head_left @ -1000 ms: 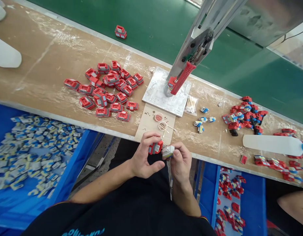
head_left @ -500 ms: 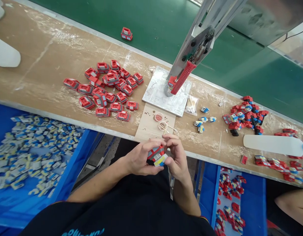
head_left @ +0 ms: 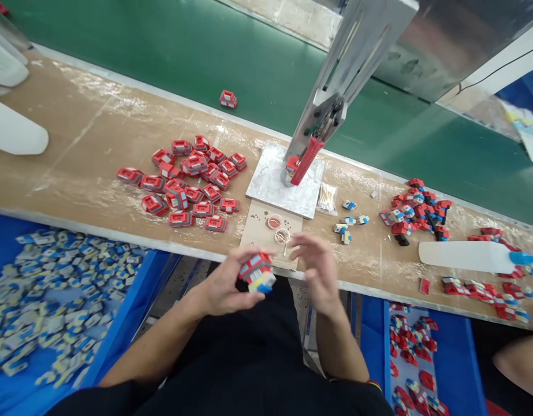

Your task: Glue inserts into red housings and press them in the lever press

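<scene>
My left hand (head_left: 228,284) grips a small toy vehicle body (head_left: 256,271), red and grey with a yellow, white and blue piece at its lower end. To the right, my right hand (head_left: 317,267) is blurred, its fingers apart and nothing in them. It hovers by the table edge, close to a small round dish with swabs (head_left: 282,236). A second dish with reddish contents (head_left: 274,222) sits just behind it on a stained cardboard sheet (head_left: 252,232).
A lever press (head_left: 307,162) stands on a metal plate (head_left: 266,188). Red parts (head_left: 194,164) are heaped left, mixed parts (head_left: 422,211) right, near a white bottle (head_left: 465,256). Blue bins (head_left: 151,254) flank me. Behind lies a green surface (head_left: 162,63); someone's arm (head_left: 520,364) shows at right.
My right hand has let go of the toy and moved right, its fingers opening. My left hand has carried the toy slightly left. The camera view has shifted.
</scene>
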A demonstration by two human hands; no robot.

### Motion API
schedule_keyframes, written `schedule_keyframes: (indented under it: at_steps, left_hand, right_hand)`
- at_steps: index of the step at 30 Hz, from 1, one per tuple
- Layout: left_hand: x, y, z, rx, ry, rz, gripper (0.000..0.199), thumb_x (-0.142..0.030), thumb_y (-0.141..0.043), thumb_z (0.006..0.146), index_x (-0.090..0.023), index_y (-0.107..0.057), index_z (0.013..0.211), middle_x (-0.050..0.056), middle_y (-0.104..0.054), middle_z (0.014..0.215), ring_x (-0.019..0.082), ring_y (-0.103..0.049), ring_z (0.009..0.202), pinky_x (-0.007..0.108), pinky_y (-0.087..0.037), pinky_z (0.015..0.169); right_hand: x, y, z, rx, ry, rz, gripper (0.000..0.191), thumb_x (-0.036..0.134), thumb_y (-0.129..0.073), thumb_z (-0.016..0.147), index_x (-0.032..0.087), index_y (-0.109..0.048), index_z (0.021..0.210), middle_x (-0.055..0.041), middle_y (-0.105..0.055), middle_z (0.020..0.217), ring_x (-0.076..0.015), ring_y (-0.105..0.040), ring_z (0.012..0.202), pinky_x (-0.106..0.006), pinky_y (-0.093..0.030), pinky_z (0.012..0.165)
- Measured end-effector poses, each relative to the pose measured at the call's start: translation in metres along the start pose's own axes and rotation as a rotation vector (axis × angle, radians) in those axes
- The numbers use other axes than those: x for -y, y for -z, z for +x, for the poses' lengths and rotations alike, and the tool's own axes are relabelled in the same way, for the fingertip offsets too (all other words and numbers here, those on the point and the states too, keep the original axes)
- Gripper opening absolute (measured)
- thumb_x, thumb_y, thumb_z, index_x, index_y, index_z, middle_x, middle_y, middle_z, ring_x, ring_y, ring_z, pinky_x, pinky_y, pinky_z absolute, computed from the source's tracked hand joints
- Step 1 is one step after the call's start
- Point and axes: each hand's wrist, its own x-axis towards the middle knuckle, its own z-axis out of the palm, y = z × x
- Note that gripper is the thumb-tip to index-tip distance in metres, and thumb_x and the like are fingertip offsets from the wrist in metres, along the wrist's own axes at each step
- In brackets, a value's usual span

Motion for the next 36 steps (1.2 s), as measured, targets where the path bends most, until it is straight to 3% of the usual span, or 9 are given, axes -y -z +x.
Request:
schedule_keyframes:
  at_steps: [3, 8, 12, 16, 18, 23, 27, 30, 36]
  left_hand:
    - [0.014, 0.028, 0.024, -0.253, 0.118, -0.201, 0.054, -0.036, -0.084, 0.096, -0.025, -0.058, 0.142, 0.02, -0.072, 0.148, 0.023, -0.081, 0.107, 0.031, -0.065, 0.086]
    - [0.015, 0.066, 0.06, -0.554, 0.294, -0.537, 0.057, -0.044, -0.1, 0.076, -0.025, -0.074, 0.124, 0.011, -0.083, 0.123, 0.018, -0.079, 0.089, 0.025, -0.062, 0.073]
    - [0.005, 0.072, 0.054, -0.672, 0.377, -0.704, 0.048, -0.04, -0.101, 0.075, -0.028, -0.08, 0.117, 0.005, -0.084, 0.115, 0.017, -0.08, 0.094, 0.021, -0.063, 0.073]
    - [0.005, 0.072, 0.053, -0.678, 0.439, -0.718, 0.054, -0.017, -0.099, 0.071, -0.031, -0.08, 0.12, 0.002, -0.083, 0.108, 0.018, -0.08, 0.092, 0.021, -0.063, 0.072]
    - [0.006, 0.072, 0.057, -0.678, 0.44, -0.705, 0.059, -0.011, -0.096, 0.071, -0.032, -0.079, 0.122, 0.003, -0.083, 0.111, 0.018, -0.08, 0.093, 0.023, -0.064, 0.075]
    - [0.005, 0.075, 0.055, -0.727, 0.453, -0.671, 0.046, -0.025, -0.097, 0.077, -0.033, -0.08, 0.119, 0.004, -0.083, 0.117, 0.019, -0.081, 0.092, 0.025, -0.065, 0.074]
    - [0.012, 0.079, 0.063, -0.65, 0.473, -0.519, 0.035, -0.034, -0.096, 0.081, -0.031, -0.079, 0.112, 0.002, -0.083, 0.105, 0.018, -0.08, 0.086, 0.027, -0.066, 0.073]
    - [0.02, 0.085, 0.084, -0.442, 0.458, -0.364, 0.037, -0.035, -0.096, 0.081, -0.025, -0.078, 0.111, 0.005, -0.082, 0.104, 0.021, -0.08, 0.095, 0.03, -0.067, 0.082]
    - [0.041, 0.097, 0.128, -0.228, 0.371, -0.226, 0.049, -0.026, -0.093, 0.082, -0.023, -0.072, 0.127, 0.012, -0.081, 0.118, 0.023, -0.081, 0.101, 0.032, -0.069, 0.084]
  right_hand:
    - [-0.006, 0.031, 0.062, -0.173, 0.154, -0.212, 0.033, 0.055, -0.06, 0.106, 0.037, -0.06, 0.134, -0.0082, -0.063, 0.142, -0.0266, -0.064, 0.127, -0.04, -0.061, 0.087]
    - [-0.008, 0.045, 0.127, 0.221, 0.048, -0.411, 0.029, 0.053, -0.069, 0.102, 0.031, -0.068, 0.122, -0.0066, -0.074, 0.124, -0.0241, -0.069, 0.119, -0.036, -0.06, 0.083]
    - [0.031, 0.044, 0.14, 0.38, 0.222, -0.237, 0.03, 0.056, -0.066, 0.105, 0.035, -0.07, 0.126, -0.0027, -0.078, 0.113, -0.0182, -0.074, 0.093, -0.033, -0.061, 0.072]
    - [0.089, 0.049, 0.195, 0.241, 0.465, 0.048, 0.07, 0.074, -0.07, 0.095, 0.056, -0.04, 0.156, 0.0021, -0.064, 0.158, -0.0226, -0.073, 0.127, -0.035, -0.065, 0.078]
    - [0.098, 0.05, 0.221, 0.078, 0.472, 0.031, 0.068, 0.069, -0.071, 0.096, 0.047, -0.043, 0.154, -0.0005, -0.067, 0.151, -0.0238, -0.07, 0.133, -0.042, -0.064, 0.095]
    - [0.026, 0.04, 0.191, -0.457, 0.418, -0.368, 0.03, 0.058, -0.07, 0.098, 0.029, -0.066, 0.098, -0.0006, -0.069, 0.093, -0.019, -0.067, 0.082, -0.044, -0.059, 0.086]
    - [-0.057, 0.026, 0.158, -0.288, -0.14, -0.483, 0.056, 0.062, -0.087, 0.075, 0.024, -0.07, 0.111, -0.0127, -0.076, 0.114, -0.0302, -0.07, 0.098, -0.047, -0.06, 0.079]
    - [-0.077, 0.034, 0.155, -0.169, -0.263, -0.48, 0.056, 0.069, -0.079, 0.08, 0.023, -0.068, 0.111, -0.0138, -0.078, 0.118, -0.0315, -0.073, 0.108, -0.05, -0.061, 0.091]
    - [-0.056, 0.136, 0.189, -0.097, -0.292, -0.675, 0.056, 0.078, -0.057, 0.094, 0.023, -0.061, 0.103, -0.0095, -0.078, 0.093, -0.0248, -0.073, 0.081, -0.043, -0.061, 0.073]
